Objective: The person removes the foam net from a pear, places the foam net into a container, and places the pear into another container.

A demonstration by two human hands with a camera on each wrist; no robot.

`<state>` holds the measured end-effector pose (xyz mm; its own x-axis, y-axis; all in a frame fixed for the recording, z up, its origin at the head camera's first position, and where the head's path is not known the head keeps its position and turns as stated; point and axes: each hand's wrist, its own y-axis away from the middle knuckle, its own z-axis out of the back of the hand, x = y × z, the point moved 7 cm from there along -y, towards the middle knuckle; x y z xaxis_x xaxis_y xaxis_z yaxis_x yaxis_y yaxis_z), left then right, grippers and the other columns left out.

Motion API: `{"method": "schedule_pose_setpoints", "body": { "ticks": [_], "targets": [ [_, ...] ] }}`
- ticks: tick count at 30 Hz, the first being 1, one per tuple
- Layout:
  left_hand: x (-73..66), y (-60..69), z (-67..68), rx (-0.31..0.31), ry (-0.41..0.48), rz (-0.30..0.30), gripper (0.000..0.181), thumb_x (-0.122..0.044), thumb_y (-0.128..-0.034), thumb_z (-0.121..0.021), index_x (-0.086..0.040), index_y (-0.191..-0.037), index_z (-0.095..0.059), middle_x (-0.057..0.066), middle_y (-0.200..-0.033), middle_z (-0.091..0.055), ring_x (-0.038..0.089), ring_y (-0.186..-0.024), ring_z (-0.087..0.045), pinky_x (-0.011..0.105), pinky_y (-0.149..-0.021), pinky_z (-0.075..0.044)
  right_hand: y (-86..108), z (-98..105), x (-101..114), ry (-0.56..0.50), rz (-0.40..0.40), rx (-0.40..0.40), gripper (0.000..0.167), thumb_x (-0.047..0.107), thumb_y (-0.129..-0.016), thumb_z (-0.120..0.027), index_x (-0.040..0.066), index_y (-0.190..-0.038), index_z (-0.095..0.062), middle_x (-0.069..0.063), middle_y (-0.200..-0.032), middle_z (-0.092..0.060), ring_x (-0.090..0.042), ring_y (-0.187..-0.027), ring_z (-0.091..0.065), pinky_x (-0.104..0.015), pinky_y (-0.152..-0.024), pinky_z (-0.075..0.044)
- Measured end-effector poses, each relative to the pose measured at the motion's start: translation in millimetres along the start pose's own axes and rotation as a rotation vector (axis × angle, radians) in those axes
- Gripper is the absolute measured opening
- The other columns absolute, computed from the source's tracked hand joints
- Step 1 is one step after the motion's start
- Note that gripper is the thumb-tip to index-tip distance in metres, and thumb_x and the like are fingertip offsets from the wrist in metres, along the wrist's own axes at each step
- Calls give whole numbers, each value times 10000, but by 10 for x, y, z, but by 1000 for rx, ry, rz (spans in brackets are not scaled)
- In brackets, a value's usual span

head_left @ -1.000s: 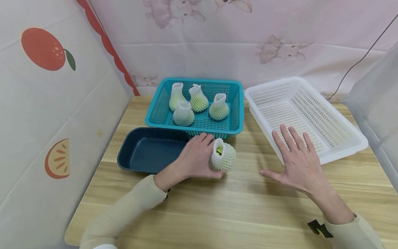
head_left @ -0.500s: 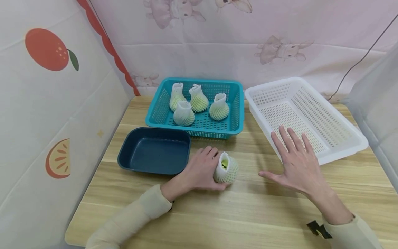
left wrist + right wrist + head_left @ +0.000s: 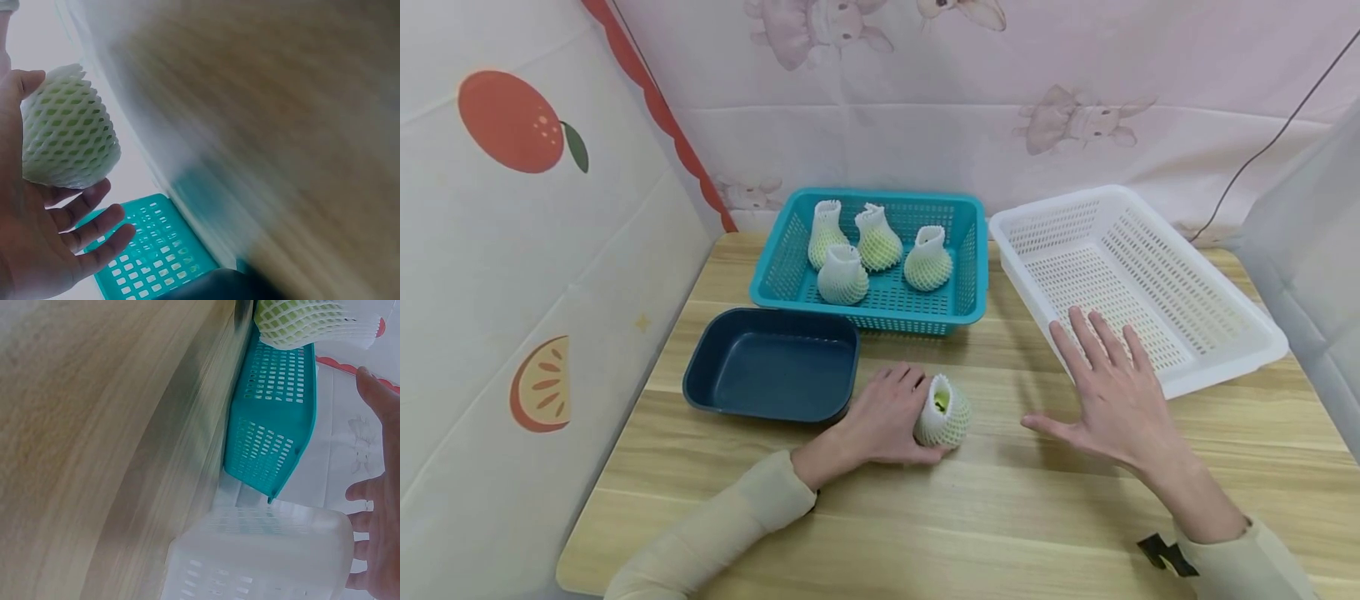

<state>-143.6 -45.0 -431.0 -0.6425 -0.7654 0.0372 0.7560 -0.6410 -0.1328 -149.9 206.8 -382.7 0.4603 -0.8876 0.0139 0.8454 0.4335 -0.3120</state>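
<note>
A green fruit in a white foam net stands with its open net end up, right of the dark blue tray. My left hand grips it from the left between thumb and fingers. In the left wrist view, the netted fruit lies between the thumb and forefinger, while the other fingers spread below it. The fruit's exact kind is hidden by the net. My right hand, fingers spread, hovers by the near left edge of the white basket and holds nothing.
Several more netted fruits stand inside the teal basket at the back. The dark blue tray sits just in front of it, on the left. A wooden table carries everything, with cloth-covered walls behind and beside.
My left hand has brought the netted fruit from beside the teal basket towards me and slightly right, slowing in the last half second. My right hand has drifted only slightly.
</note>
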Motion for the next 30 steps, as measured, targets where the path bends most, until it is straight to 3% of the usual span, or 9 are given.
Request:
{"method": "schedule_pose_setpoints", "body": {
  "ticks": [22,30],
  "targets": [
    [-40,32,-106,77,-21,-28,866,-820,-799,-652,-144,-1340,-631,15,-1192,-667,198,-1082,-589,389,-896,-567,26,-18,10,-6,-7,6,1278,957,-733,-556,107,-1659,-324,-218,-1701,-353,-468,-1550,-339,-689,-1253,-230],
    [-32,24,-103,99,-17,-27,887,-824,-785,-673,-146,-1356,-622,18,-1196,-680,196,-1093,-594,386,-904,-574,45,-64,18,-28,-18,34,1273,908,-725,-634,104,-1660,-318,-205,-1731,-293,-467,-1566,-317,-687,-1269,-205]
  ]
}}
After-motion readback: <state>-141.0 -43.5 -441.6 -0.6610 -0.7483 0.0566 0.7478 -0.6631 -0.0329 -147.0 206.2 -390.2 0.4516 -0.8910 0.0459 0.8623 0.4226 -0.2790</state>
